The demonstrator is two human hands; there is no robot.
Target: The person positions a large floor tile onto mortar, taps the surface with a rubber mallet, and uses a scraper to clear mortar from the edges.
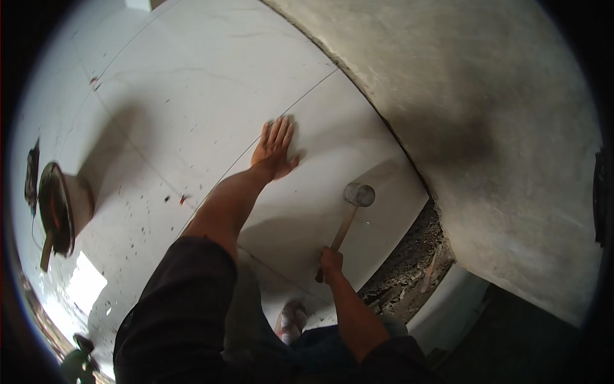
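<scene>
My left hand (274, 150) lies flat on a large white floor tile (320, 141), fingers spread, close to the thin joint along the tile's left side. In my right hand (331, 262) is the wooden handle of a mallet (359, 194), gripped near its lower end. The mallet's round grey head is over the same tile, right of my left hand; whether it touches the surface I cannot tell. A shadow falls on the tile beside the head.
A bare plaster wall (486, 128) rises on the right. Rough mortar rubble (416, 269) fills a gap beside the tile. To the left stands a bucket (77, 198) with a wooden handle sticking out. Red tile spacers (183, 200) and dark crumbs dot the floor. My foot (291, 320) is below.
</scene>
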